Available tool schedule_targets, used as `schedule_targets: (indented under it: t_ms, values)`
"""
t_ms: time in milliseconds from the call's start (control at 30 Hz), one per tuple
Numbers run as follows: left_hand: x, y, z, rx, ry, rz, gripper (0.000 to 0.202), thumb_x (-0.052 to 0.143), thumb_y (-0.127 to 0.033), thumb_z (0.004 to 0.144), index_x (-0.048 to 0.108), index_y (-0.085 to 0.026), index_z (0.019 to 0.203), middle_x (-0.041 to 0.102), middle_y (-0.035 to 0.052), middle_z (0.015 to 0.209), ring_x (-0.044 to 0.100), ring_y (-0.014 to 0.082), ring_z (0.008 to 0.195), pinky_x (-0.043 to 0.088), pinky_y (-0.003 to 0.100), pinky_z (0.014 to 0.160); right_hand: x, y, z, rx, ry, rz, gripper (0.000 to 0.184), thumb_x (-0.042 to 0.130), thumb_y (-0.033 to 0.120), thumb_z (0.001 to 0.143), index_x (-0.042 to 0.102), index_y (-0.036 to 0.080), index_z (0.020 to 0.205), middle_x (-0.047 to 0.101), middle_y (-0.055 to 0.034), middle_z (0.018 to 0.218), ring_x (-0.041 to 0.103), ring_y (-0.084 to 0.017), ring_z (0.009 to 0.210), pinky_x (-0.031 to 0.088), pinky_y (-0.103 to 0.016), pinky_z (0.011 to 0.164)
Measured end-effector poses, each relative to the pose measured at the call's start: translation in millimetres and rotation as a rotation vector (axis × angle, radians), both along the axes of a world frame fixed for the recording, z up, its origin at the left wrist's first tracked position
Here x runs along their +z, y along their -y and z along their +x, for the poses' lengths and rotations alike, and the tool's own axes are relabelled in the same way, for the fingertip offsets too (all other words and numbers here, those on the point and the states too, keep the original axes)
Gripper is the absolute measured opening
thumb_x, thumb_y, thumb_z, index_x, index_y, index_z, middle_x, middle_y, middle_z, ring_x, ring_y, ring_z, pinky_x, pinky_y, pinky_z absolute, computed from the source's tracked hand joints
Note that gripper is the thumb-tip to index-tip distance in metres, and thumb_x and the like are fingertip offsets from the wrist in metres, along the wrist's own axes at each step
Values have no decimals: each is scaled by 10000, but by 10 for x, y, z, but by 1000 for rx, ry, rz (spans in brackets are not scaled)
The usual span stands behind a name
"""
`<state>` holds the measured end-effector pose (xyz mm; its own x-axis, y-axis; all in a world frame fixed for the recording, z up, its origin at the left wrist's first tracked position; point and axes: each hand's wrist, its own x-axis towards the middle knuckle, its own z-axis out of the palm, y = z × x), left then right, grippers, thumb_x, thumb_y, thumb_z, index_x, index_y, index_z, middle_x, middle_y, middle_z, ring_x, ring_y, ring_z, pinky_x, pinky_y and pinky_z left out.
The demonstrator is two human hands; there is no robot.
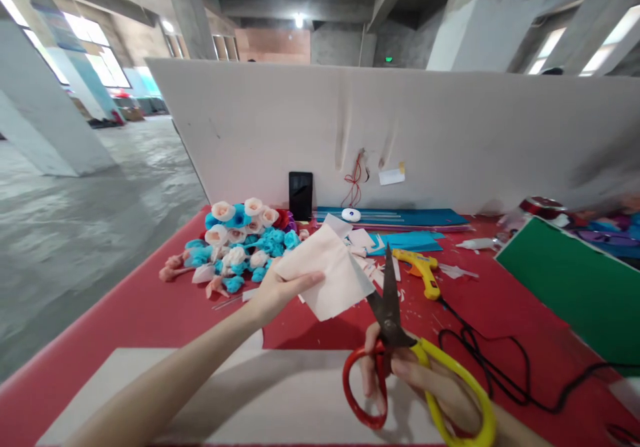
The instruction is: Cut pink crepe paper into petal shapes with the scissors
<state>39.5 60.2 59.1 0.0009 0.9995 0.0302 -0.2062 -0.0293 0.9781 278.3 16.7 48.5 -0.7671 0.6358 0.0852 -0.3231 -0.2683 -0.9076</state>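
My left hand (277, 291) pinches a folded piece of pale pink paper (327, 270) and holds it up over the red table (125, 320). My right hand (410, 373) grips scissors (395, 340) with one red and one yellow handle loop. The dark blades point up and are slightly apart, their tips at the paper's right edge. Small pink paper scraps (373, 270) lie on the table beneath the paper.
A pile of blue, white and pink paper flowers (240, 243) lies at the left. A yellow glue gun (423, 270) with a black cord (500, 367) sits right of centre. A green sheet (575, 287), blue paper (400, 219), a black phone (301, 195) and a white partition (450, 133) stand behind.
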Motion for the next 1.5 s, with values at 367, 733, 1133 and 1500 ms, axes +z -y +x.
schedule_targets:
  t_ms: [367,733,1133,1500]
  values:
    - [-9,-14,26,-127,-14,-15,398,780,-356,626,695,-135,946,716,67,951,656,243,903,538,303,777,-134,7,-25,45,-30,-63,287,513,389,864,495,165,1043,625,-69,802,594,-135,633,447,-268,603]
    - [-142,-65,-9,-89,-52,-35,481,785,-372,620,673,-144,1029,721,75,928,652,238,909,531,291,788,-145,2,-20,47,-72,-43,238,478,361,899,503,153,1013,615,-62,782,587,-118,647,440,-249,605]
    - [-195,-48,-59,-24,-116,-51,526,783,-380,610,662,-130,1057,725,86,916,654,274,920,549,324,786,-114,-8,-90,-76,33,-46,264,487,429,881,470,165,890,572,-31,695,489,-83,544,395,-228,532]
    - [-204,-67,-34,-60,-107,-60,544,764,-401,637,648,-128,1093,716,108,964,623,310,1011,544,366,829,-272,14,-84,-53,53,-111,264,483,455,871,465,193,847,549,8,576,421,-55,377,318,-154,353]
